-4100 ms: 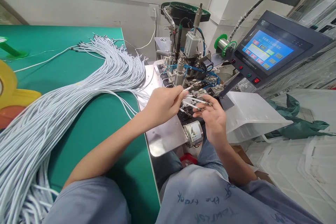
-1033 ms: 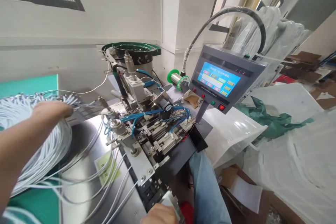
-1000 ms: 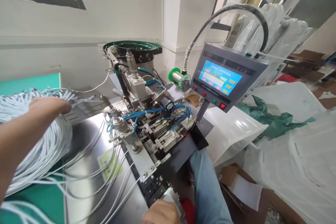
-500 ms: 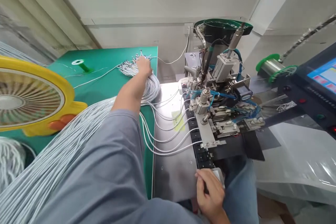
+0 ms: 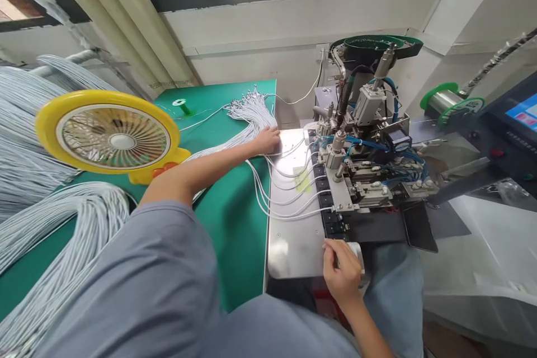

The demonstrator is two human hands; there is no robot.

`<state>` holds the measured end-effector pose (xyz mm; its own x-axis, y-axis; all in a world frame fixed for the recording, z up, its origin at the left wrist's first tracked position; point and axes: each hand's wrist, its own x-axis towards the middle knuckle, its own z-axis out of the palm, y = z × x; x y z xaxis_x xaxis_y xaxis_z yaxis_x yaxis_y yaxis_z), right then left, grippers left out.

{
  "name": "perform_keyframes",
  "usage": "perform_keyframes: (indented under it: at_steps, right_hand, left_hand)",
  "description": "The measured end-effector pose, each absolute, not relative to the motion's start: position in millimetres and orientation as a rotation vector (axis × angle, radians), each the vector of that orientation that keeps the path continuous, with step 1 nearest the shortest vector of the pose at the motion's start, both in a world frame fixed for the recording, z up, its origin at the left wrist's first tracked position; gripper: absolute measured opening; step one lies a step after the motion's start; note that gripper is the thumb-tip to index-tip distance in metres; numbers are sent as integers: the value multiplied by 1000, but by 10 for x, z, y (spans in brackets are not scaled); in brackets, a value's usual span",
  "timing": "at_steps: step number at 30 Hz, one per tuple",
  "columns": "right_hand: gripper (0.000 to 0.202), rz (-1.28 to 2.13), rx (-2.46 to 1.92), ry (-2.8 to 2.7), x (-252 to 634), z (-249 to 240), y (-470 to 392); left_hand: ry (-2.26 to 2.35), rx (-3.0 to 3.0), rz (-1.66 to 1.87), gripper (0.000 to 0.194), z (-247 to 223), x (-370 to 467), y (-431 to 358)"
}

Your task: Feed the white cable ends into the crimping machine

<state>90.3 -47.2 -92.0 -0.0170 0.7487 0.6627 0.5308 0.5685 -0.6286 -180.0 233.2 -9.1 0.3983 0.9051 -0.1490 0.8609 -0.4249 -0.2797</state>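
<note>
My left hand (image 5: 267, 140) lies at the near right side of a bundle of white cables (image 5: 255, 113) on the green table, its fingers bent at the edge of the metal plate (image 5: 289, 240); what they hold cannot be made out. The cable tips fan out at the back. Several white cables (image 5: 289, 215) run across the plate into the black track (image 5: 333, 221) of the machine (image 5: 344, 162). My right hand (image 5: 344, 268) is closed near the track's front end, beside a white part (image 5: 356, 251), its thumb against the curled fingers.
A yellow fan (image 5: 111, 137) stands on the green table (image 5: 235, 235) at the left. Long cable bundles (image 5: 94, 207) lie around it. A small green spool (image 5: 183, 107) is farther back. On the right are a wire spool (image 5: 447, 102) and a control screen (image 5: 522, 112).
My left hand has come down and toward me from the cable tips to the bundle's near side. The view has shifted left. My right hand stays by the track's front end.
</note>
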Motion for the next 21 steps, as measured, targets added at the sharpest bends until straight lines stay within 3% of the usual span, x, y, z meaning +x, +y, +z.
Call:
perform_keyframes:
  at_steps: [13, 21]
  right_hand:
    - [18, 213, -1087, -1682, 875, -971, -370]
    - [18, 204, -1072, -1688, 848, -1047, -373]
  left_hand:
    - [-1858, -2321, 303, 23, 48, -1786, 2695]
    - [-1976, -2279, 83, 34, -67, -1779, 2727]
